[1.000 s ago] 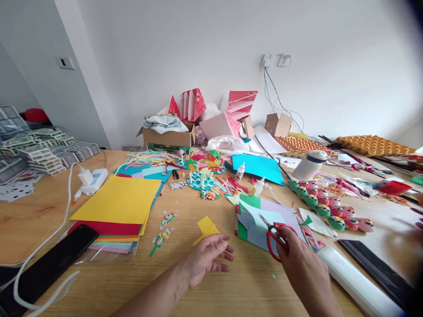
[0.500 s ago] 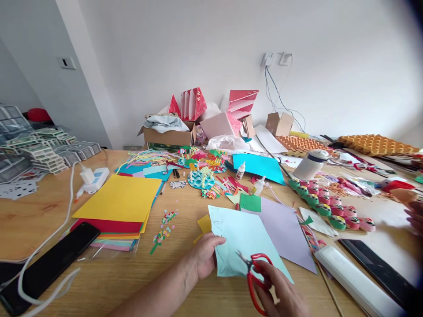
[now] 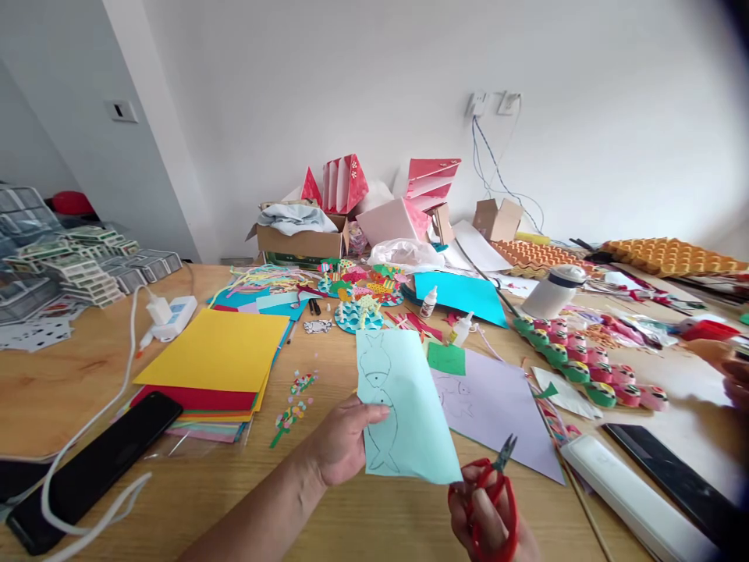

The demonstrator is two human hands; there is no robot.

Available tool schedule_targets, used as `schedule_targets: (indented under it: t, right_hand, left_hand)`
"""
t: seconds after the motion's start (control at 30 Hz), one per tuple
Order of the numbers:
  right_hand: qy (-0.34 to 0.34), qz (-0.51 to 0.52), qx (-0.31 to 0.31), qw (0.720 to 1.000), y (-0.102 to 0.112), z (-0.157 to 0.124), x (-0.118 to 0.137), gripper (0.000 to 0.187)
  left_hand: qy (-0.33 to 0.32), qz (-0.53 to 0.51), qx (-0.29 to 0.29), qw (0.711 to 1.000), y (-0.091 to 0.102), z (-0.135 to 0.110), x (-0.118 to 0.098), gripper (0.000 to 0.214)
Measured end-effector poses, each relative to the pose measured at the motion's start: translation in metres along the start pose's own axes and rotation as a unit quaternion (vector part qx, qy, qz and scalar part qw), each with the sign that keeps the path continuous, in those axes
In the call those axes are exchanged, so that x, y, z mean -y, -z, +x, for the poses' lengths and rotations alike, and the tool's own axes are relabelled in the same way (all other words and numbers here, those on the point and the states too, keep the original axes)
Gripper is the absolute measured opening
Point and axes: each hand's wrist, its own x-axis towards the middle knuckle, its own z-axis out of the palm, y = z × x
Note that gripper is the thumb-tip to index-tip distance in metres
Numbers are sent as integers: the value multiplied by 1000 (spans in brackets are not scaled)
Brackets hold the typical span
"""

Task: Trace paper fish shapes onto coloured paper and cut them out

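Note:
My left hand (image 3: 338, 446) grips a light blue sheet of paper (image 3: 418, 406) by its left edge, thumb on top. Two fish are drawn in pencil on the sheet, one above the other, head to head. Red-handled scissors (image 3: 510, 499) are in my right hand (image 3: 484, 519), with their short blades together and pointing up, away from me. The sheet's lower right corner meets the fingers of my right hand; whether they pinch it I cannot tell. Below the sheet lies lilac paper (image 3: 503, 406) with pencil fish on it, and a green piece (image 3: 447, 358) on top.
Stacked coloured paper (image 3: 214, 347) and a black phone (image 3: 97, 472) lie left. Glue bottles (image 3: 429, 302), paper cutouts (image 3: 366, 285) and a cardboard box (image 3: 301, 240) are further back. At right are painted cups (image 3: 600, 393), a white case (image 3: 635, 496) and another person's hand (image 3: 736, 378).
The blue sheet has been lifted and turned, so both fish drawings now show. The scissors have moved right, off the sheet, and their blades have come together. Pencil fish on the lilac paper are uncovered.

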Motion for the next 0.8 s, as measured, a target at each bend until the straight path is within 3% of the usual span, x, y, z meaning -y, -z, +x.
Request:
schedule_targets:
  t: [0.17,0.33,0.53,0.63,0.8]
  right_hand:
    - [-17,67,31,997,-13,16,14,38]
    - [-72,138,36,987,-35,3,23,25]
    - [-142,227,73,961,-49,-9,21,27]
    - [-126,219,107,962,-56,-14,25,25]
    - [-79,171,83,979,-61,-8,31,24]
  left_hand:
    - [15,8,36,999,5,-8,-4,28]
    - [-9,-3,28,1000,13,-9,-8,26]
    - [-42,-10,19,999,12,-9,-12,27]
    - [-34,-5,12,999,14,-11,-12,26]
    - [-29,5,12,999,21,-16,-11,27]
